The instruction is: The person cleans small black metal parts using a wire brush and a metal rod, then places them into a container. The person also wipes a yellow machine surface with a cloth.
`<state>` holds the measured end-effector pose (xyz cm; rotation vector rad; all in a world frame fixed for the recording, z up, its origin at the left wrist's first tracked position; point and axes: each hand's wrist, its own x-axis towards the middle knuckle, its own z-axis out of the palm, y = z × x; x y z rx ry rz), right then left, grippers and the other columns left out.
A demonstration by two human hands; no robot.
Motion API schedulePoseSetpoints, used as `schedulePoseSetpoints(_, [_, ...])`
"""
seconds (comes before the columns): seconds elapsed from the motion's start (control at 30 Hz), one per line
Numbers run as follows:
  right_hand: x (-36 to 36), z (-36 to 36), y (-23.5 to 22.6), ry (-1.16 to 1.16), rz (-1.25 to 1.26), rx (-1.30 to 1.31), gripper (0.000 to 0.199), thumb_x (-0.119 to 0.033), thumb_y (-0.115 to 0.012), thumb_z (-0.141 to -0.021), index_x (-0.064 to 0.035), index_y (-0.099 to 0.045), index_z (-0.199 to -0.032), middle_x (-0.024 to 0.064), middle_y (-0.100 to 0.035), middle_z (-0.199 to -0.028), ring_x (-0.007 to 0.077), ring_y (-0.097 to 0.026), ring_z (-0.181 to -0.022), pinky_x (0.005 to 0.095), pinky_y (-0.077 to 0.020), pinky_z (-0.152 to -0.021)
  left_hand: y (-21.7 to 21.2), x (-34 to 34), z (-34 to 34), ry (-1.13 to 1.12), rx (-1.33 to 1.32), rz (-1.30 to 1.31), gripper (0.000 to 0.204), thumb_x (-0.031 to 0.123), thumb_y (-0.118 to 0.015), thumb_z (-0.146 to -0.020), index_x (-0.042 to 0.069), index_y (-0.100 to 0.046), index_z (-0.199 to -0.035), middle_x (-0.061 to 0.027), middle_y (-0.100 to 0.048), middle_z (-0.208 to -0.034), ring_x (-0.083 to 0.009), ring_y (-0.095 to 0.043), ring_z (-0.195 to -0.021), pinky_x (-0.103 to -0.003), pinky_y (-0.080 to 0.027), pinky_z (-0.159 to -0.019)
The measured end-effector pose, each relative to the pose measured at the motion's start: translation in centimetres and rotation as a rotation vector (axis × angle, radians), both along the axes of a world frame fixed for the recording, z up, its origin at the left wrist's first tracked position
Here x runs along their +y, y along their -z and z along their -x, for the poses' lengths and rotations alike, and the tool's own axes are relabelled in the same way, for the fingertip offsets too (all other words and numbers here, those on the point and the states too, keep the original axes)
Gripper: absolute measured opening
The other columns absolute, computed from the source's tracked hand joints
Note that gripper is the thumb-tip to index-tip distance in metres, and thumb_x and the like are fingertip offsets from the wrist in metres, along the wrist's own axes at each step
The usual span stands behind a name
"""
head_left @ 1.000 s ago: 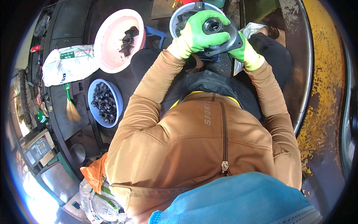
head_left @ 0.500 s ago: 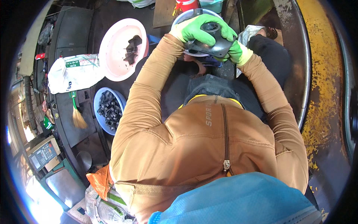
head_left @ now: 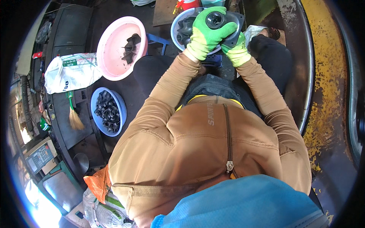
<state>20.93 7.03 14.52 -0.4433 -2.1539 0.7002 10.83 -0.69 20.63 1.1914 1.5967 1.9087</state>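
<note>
Both my hands wear green gloves with paler cuffs and are raised at the top middle. My left hand (head_left: pixel 205 35) is wrapped round a black moulded part (head_left: pixel 232 23) with a round, collared opening and a flat, square-cornered flange. The opening faces up toward me. My right hand (head_left: pixel 237 50) grips the same part from its lower right edge, its fingertips partly hidden under the flange. Beneath and left of the hands stands a pale blue basin (head_left: pixel 173 37) holding several similar black parts, partly covered by my left hand.
Left of my knees is a pink basin (head_left: pixel 110 41) with a few dark, jagged pieces. Nearer stands a blue basin (head_left: pixel 123 114) full of black pieces. A white sack (head_left: pixel 68 79) and a straw brush (head_left: pixel 75 118) lie further left. A rusty yellow metal surface (head_left: pixel 327 95) rises on the right.
The black part has been turned in my hands, its round opening now tilted toward me. My left hand has shifted right and wraps the part's side, uncovering black parts in the basin.
</note>
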Motion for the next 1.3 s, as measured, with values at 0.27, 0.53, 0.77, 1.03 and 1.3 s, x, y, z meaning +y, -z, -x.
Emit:
schedulePoseSetpoints(0.27, [0.7,-0.7,-2.9,-0.321,0.217,-0.036,0.051,-0.011,-0.075,-0.078,-0.0042,-0.053,-0.124,0.0103,-0.062,-0.118,0.0231,-0.061,-0.107,0.0345,-0.0498,-0.090,-3.1,-1.8,1.5,0.197,0.143,0.079,0.045,0.010,-0.081,-0.069,0.001,-0.065,-0.110,-0.0080,-0.068,-0.107,-0.0159,-0.064,-0.097,-0.029,-0.051,-0.088])
schedulePoseSetpoints(0.53, [0.4,-1.7,-5.4,-0.576,0.521,0.017,0.054,-0.010,-0.077,-0.077,-0.0020,-0.054,-0.125,0.0102,-0.062,-0.118,0.0200,-0.060,-0.106,0.0341,-0.0496,-0.091,-3.9,-2.1,2.3,0.436,0.126,0.078,0.039,0.008,-0.079,-0.071,0.002,-0.065,-0.107,-0.0099,-0.065,-0.115,-0.0196,-0.061,-0.105,-0.034,-0.049,-0.092])
schedulePoseSetpoints(0.77, [1.6,-3.1,-2.2,-0.751,0.537,-0.218,0.053,-0.018,-0.070,-0.086,-0.0040,-0.050,-0.133,0.0085,-0.058,-0.127,0.0178,-0.057,-0.112,0.0321,-0.0468,-0.097,-4.4,-2.1,3.8,0.894,0.015,0.081,0.047,0.013,-0.079,-0.062,0.002,-0.065,-0.105,-0.0140,-0.064,-0.118,-0.0273,-0.057,-0.114,-0.040,-0.041,-0.102])
schedulePoseSetpoints(1.03, [0.6,-1.8,-3.4,-0.718,1.143,0.036,0.043,-0.015,-0.065,-0.089,-0.0041,-0.054,-0.128,0.0068,-0.062,-0.119,0.0157,-0.060,-0.105,0.0299,-0.0521,-0.086,-5.4,-0.4,6.6,0.983,0.180,0.167,0.067,0.024,-0.076,-0.063,0.000,-0.058,-0.123,-0.0156,-0.052,-0.136,-0.0290,-0.045,-0.130,-0.041,-0.032,-0.109])
schedulePoseSetpoints(1.3, [0.0,0.7,-2.2,-0.100,0.233,0.105,0.045,-0.020,-0.069,-0.079,-0.0073,-0.059,-0.121,0.0131,-0.067,-0.112,0.0289,-0.065,-0.103,0.0355,-0.0521,-0.086,-2.1,-0.6,1.5,0.165,0.134,-0.018,0.051,0.011,-0.082,-0.069,0.001,-0.061,-0.115,-0.0090,-0.061,-0.120,-0.0180,-0.058,-0.109,-0.032,-0.047,-0.093])
